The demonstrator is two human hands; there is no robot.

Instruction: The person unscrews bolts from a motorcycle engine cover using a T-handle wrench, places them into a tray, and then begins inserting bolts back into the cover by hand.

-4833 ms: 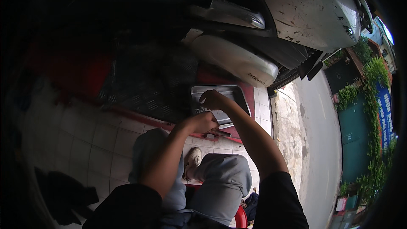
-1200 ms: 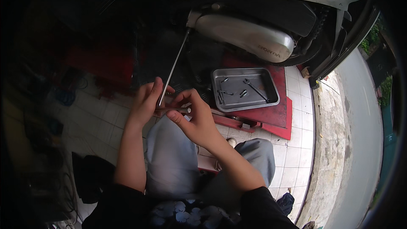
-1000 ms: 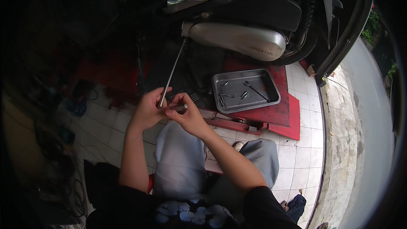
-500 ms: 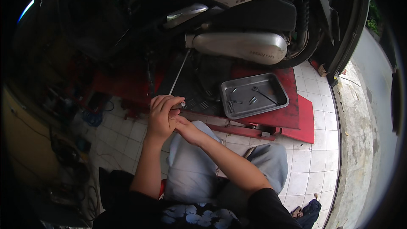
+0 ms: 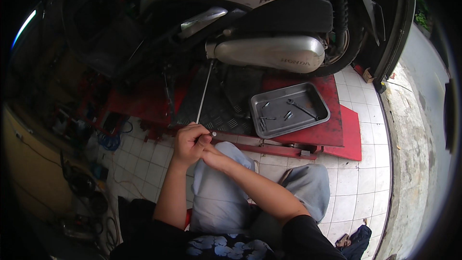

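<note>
My left hand (image 5: 186,145) is closed around the handle of a long thin T-handle wrench (image 5: 204,95). One pale end of its crossbar sticks out on the right of that hand. The wrench's shaft runs forward to the lower front of the silver engine cover (image 5: 269,53) on a scooter; its far tip is lost in shadow. My right hand (image 5: 214,158) presses against the underside of the left one, its fingers mostly hidden behind it. Right of the hands, a grey metal tray (image 5: 293,129) holds a spanner (image 5: 304,109) and several loose bolts (image 5: 288,115).
The scooter stands on a red lift platform (image 5: 332,130) with a black ribbed plate (image 5: 216,123). My knees (image 5: 308,188) are close to its near edge. Blue cable (image 5: 109,139) lies at the left, dark cloth (image 5: 358,240) on the tiled floor at lower right.
Both hands have come a little nearer to me and to the right, with the wrench's handle. The shaft slants less now. The whole view has shifted slightly; the tray's contents look the same.
</note>
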